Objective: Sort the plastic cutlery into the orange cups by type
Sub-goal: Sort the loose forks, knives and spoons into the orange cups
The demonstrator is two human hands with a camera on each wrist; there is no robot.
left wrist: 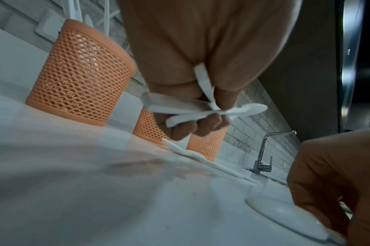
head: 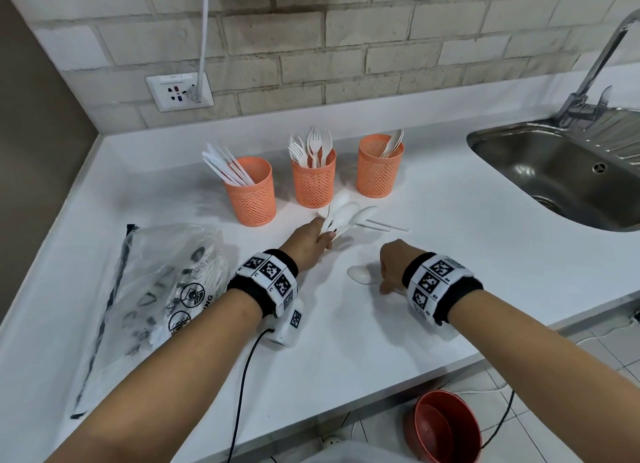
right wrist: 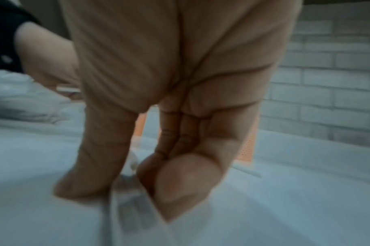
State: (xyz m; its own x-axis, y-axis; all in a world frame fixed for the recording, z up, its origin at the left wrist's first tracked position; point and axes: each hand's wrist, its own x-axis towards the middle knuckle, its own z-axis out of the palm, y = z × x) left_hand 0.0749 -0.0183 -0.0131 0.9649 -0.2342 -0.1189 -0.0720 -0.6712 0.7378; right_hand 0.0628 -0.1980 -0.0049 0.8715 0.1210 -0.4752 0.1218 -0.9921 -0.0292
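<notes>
Left hand (head: 308, 241), frame centre, grip curled tight round a bunch of white plastic spoons (head: 343, 214), bowls fanned toward the cups; handle ends poke out past the fingers (left wrist: 209, 124) in the left wrist view. Right hand (head: 393, 263), lower centre-right, fingertips down on the worktop (head: 467, 254), pinching at a single spoon (head: 360, 274) lying flat; blurred, cannot tell if the grip has actually closed on it. Loose spoons (head: 384, 224) on the worktop just right of the bunch. Three orange mesh cups in a row behind: knives cup (head: 252, 192) left, forks cup (head: 313, 176) middle, spoons cup (head: 378, 166) right. Clear plastic bag (head: 156, 282) lower left. Steel sink (head: 561, 171) and tap (head: 599, 67) upper right.
</notes>
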